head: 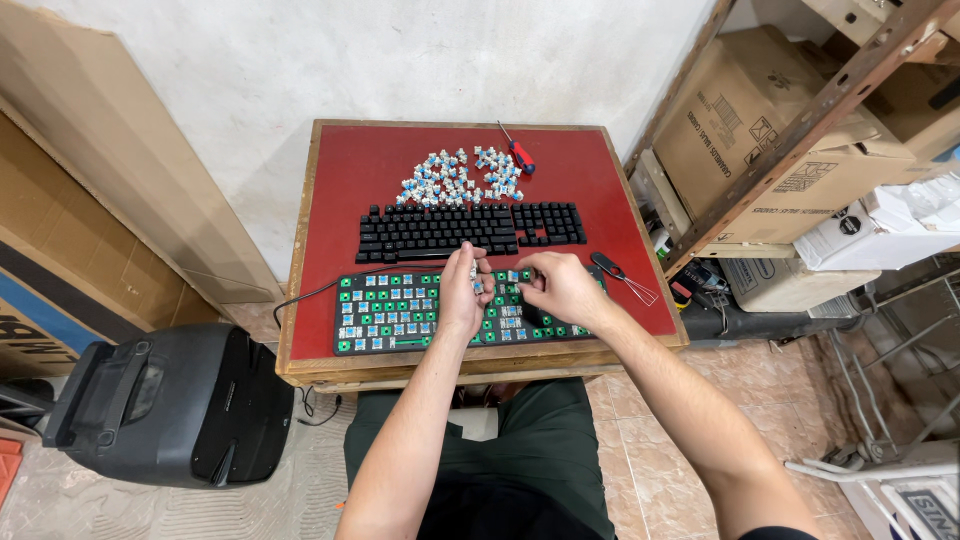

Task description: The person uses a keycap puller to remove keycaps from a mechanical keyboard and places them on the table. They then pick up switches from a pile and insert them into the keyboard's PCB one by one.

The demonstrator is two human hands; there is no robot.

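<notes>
**A:** The person sits at the near edge of the red tabletop [380, 170], both hands over the green keyboard circuit board [400, 312] that lies along that edge, studded with blue-and-white key switches.

**B:** The left hand [462, 292] is curled, fingers pinched together on what looks like a single small key switch [474, 272], held just above the board's middle.

**A:** And the right hand [562, 288]?

**B:** Closed loosely, fingertips meeting near the board's right half beside another switch [513, 276]. Whether it truly grips that one, the view is too small to tell.

**A:** Behind the board, mid-table, lies the black keycap frame [470, 228].

**B:** Toward the far edge there's a heap of loose switches [455, 180], with a red-handled screwdriver [517, 150] just beside it.

**A:** Near the right edge, a black-handled wire puller tool [620, 276] rests close to the right hand. A black cable [305, 293] trails off the left edge.
</notes>
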